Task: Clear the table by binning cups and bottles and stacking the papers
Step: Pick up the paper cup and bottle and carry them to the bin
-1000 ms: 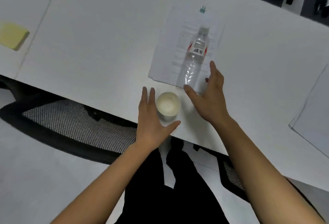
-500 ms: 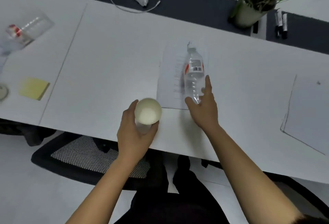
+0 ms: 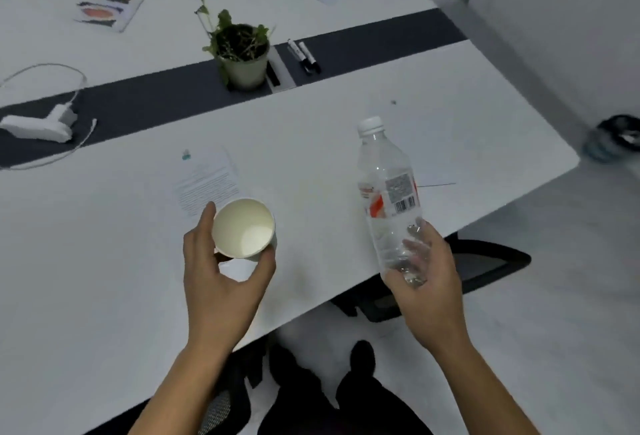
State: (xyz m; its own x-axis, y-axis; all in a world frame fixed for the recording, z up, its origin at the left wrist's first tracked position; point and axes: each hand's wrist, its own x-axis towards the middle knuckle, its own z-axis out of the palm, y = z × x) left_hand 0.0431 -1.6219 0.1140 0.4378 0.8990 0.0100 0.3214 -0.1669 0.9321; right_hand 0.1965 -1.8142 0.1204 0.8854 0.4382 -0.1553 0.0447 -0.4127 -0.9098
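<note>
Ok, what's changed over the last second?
The left hand closed round the white paper cup and lifted it. The right hand gripped the clear plastic bottle, which lay on the printed paper sheet, and raised it upright. The sheet stays flat on the white table.

White table point(image 3: 104, 296) fills the view from 7 to 2 o'clock, and a dark strip point(image 3: 166, 102) crosses it from 9 toward 1 o'clock. On the strip are a potted plant point(image 3: 244, 67) at 12 o'clock, two markers point(image 3: 304, 55) just beside the plant at its 3 o'clock, and a white adapter point(image 3: 38, 126) with cable at 9 o'clock. A black chair point(image 3: 485, 268) sits under the table edge at 4 o'clock. Pale floor point(image 3: 571, 313) lies at 4 o'clock and a pale wall point(image 3: 571, 19) at 2 o'clock. Light is even and dim.
</note>
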